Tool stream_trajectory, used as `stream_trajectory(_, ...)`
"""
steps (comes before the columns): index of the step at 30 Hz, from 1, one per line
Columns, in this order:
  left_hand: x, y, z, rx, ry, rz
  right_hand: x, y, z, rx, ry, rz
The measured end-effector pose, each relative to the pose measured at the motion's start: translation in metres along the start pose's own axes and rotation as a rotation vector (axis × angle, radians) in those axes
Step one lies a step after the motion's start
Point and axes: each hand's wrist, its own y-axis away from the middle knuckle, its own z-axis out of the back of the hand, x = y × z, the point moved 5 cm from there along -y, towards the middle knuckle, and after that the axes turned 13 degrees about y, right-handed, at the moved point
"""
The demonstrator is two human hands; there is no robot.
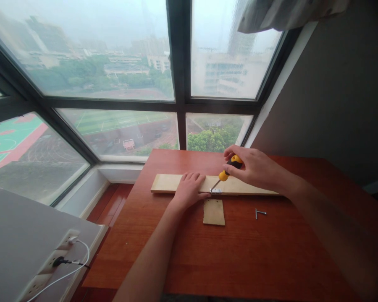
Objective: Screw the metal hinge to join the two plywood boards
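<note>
The long pale wooden board [189, 183] is pressed flat onto the red-brown wooden table [239, 260] by the left hand [189, 189], fingers spread. The yellow-and-black-handled screwdriver [226, 171] is gripped by the closed right hand [255, 167], tilted, its tip at the small metal hinge [216, 191].

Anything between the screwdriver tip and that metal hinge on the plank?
Nothing visible. The right hand holds the screwdriver, tip down at the hinge on the plank. The left hand presses the plank just beside it, not across it.
</note>
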Motion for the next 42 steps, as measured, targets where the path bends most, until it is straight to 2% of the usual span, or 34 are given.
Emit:
stream_trajectory(3, 0.000, 0.000, -0.001, 0.000, -0.009, 0.004, -0.005, -0.001, -0.001, -0.025, 0.248, -0.129)
stream_trajectory(5, 0.000, 0.000, 0.000, -0.005, -0.016, 0.003, -0.006, -0.002, -0.002, -0.007, 0.330, -0.156)
stream_trajectory(15, 0.000, 0.000, -0.001, -0.010, -0.021, -0.008, -0.007, -0.008, -0.001, 0.006, 0.428, -0.198)
stream_trajectory(19, 0.001, 0.000, -0.002, -0.019, -0.024, -0.014, -0.008, -0.007, 0.000, 0.009, 0.343, -0.166)
stream_trajectory(24, 0.001, 0.000, -0.001, -0.020, -0.005, -0.015, -0.004, -0.007, -0.002, 0.075, -0.041, 0.024)
stream_trajectory(26, 0.001, 0.000, -0.001, -0.019, 0.005, -0.015, -0.004, -0.008, -0.004, 0.079, -0.105, 0.038)
stream_trajectory(31, 0.001, 0.001, -0.002, -0.026, 0.001, -0.026, -0.011, -0.010, -0.004, -0.017, 0.247, -0.188)
stream_trajectory(33, 0.002, 0.001, -0.002, -0.028, -0.005, -0.030, -0.014, -0.010, -0.005, -0.018, 0.311, -0.212)
stream_trajectory(36, 0.002, 0.001, -0.002, -0.029, -0.009, -0.037, -0.017, -0.011, -0.007, -0.005, 0.195, -0.148)
stream_trajectory(42, 0.004, 0.000, -0.003, -0.033, 0.002, -0.040, -0.017, -0.004, -0.009, 0.087, -0.279, 0.032)
